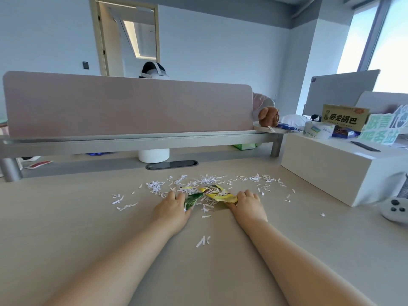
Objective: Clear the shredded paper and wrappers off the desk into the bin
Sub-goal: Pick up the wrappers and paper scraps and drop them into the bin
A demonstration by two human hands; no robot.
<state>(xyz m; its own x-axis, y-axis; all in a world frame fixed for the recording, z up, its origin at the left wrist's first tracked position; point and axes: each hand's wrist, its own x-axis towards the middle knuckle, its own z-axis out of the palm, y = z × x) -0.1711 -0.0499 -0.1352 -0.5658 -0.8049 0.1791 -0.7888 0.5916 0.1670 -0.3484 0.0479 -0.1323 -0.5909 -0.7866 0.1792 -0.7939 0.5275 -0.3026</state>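
Note:
White shredded paper [207, 181] lies scattered across the middle of the beige desk [77, 217], with loose strips [203, 240] nearer to me. A green wrapper [192, 200] and a yellow wrapper [217, 193] lie among the shreds. My left hand [173, 206] holds the green wrapper at its left side, fingers curled over it. My right hand [247, 204] grips the right end of the yellow wrapper. No bin is in view.
A pink divider panel [128, 104] on a grey rail closes the desk's far side. A white box [326, 164] stands at right with tape, cartons and signs on top. A white game controller [395, 209] lies at the right edge. A person sits behind the divider.

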